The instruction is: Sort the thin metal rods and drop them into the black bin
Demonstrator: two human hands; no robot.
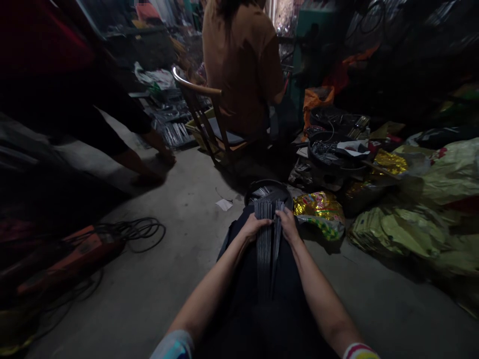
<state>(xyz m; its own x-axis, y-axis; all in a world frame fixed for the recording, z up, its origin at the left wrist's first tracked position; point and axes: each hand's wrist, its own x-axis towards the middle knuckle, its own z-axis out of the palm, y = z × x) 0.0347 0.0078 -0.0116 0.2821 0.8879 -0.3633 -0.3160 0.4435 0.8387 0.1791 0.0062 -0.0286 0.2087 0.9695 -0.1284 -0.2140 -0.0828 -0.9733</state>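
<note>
A bundle of long thin grey metal rods point(264, 249) lies lengthwise over my dark-clothed lap. My left hand point(256, 225) is closed around the upper part of this wider bundle, thumb across its front. My right hand point(287, 224) grips a narrower bundle of the same rods point(277, 234), thumb near its top end. A thin dark gap separates the two bundles; their lower ends come close together on my lap. Just beyond my hands stands a round dark basin point(249, 192) with more rods in it. What exactly the rods are, I cannot tell.
Ahead, a person in a brown shirt point(243, 70) sits on a wooden chair point(198, 89). Another person's legs point(130, 129) are at left. A red machine point(71, 254) with coiled cables point(142, 232) lies left. Gold packaging point(320, 207) and yellowish sacks point(404, 234) lie right.
</note>
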